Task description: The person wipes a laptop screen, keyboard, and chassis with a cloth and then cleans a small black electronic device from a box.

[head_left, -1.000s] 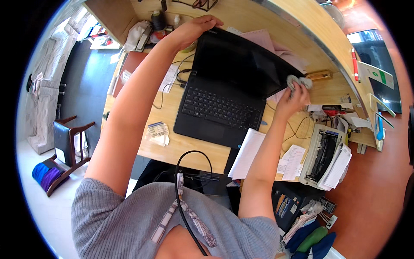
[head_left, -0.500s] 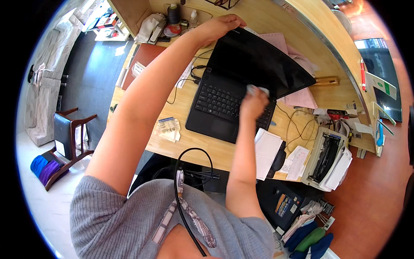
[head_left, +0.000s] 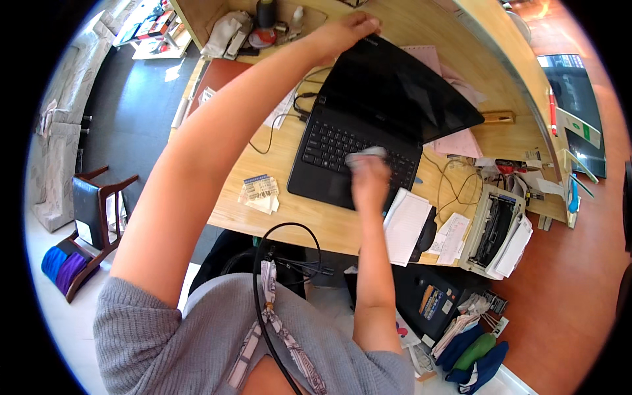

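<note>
A black laptop (head_left: 322, 181) stands unfolded on the wooden desk, its dark screen (head_left: 408, 92) tilted back. My left hand (head_left: 349, 33) reaches across to the upper left corner of the screen, fingers closed over its top edge. Over the keyboard (head_left: 329, 145) is my right hand (head_left: 370, 181), somewhat blurred. It grips a crumpled whitish cloth (head_left: 366, 155) that lies against the keys near their middle. The fingers under the cloth are partly hidden.
Right of the laptop lie a white notepad (head_left: 406, 227), a black object under it and a printer (head_left: 490, 227) with paper. Small papers (head_left: 260, 193) sit in front at left. Cables (head_left: 270, 139) run beside the laptop. Behind are pink sheets (head_left: 461, 141) and a thread spool (head_left: 266, 13).
My right hand has moved with the cloth from the keyboard's upper right, by the hinge, toward me and left over the keys. The left hand stays at the screen corner.
</note>
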A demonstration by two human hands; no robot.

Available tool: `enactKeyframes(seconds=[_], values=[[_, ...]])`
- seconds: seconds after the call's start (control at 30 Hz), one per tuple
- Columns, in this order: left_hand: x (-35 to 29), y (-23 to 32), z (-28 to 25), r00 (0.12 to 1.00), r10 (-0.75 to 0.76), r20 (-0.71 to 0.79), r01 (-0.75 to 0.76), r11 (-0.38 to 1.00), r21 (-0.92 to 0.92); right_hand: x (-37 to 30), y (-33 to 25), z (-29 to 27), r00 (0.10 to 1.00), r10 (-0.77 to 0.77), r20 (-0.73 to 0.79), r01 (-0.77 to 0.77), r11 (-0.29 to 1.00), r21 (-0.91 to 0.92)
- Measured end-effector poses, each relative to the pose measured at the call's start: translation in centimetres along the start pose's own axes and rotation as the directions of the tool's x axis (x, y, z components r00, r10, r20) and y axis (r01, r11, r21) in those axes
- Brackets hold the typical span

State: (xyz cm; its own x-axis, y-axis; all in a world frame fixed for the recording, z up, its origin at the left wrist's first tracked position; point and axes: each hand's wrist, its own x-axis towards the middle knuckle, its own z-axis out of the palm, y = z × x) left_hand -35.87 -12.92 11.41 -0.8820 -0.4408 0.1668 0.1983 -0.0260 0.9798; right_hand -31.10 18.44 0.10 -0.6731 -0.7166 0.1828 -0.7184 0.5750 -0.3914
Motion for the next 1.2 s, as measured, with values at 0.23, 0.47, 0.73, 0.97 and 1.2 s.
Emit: enactKeyframes(seconds=[0.23, 0.47, 0.73, 0.97, 1.2], values=[[-6.1, -1.9, 0.8, 0.861, 0.394, -0.322, -0.287, 0.898, 0.332, 0.7, -4.3, 2.2, 0.970, 0.137, -0.200, -0.143, 0.990, -0.015], [-15.7, -3.3, 8.8, 0.974, 0.225, -0.002, -0.208, 0.908, 0.363, -8.3, -7.1, 2.9, 0.987, -0.155, -0.029, 0.158, 0.978, 0.135], [-26.2, -9.3, 21.5, 0.856, -0.429, 0.288, 0.292, 0.861, 0.417, -20.9, 0.2, -10.2, 0.974, 0.224, -0.017, -0.212, 0.943, 0.257], [-31.6, -11.4, 28.8, 0.769, -0.639, -0.017, 0.618, 0.737, 0.274, -29.8, 7.1, -8.7, 0.369, 0.907, -0.205, -0.282, 0.319, 0.905], [-31.2, -13.0, 30.5, 0.564, -0.814, 0.139, 0.803, 0.580, 0.136, -28.7, 9.5, -8.1, 0.328, 0.942, 0.075, -0.145, -0.028, 0.989]])
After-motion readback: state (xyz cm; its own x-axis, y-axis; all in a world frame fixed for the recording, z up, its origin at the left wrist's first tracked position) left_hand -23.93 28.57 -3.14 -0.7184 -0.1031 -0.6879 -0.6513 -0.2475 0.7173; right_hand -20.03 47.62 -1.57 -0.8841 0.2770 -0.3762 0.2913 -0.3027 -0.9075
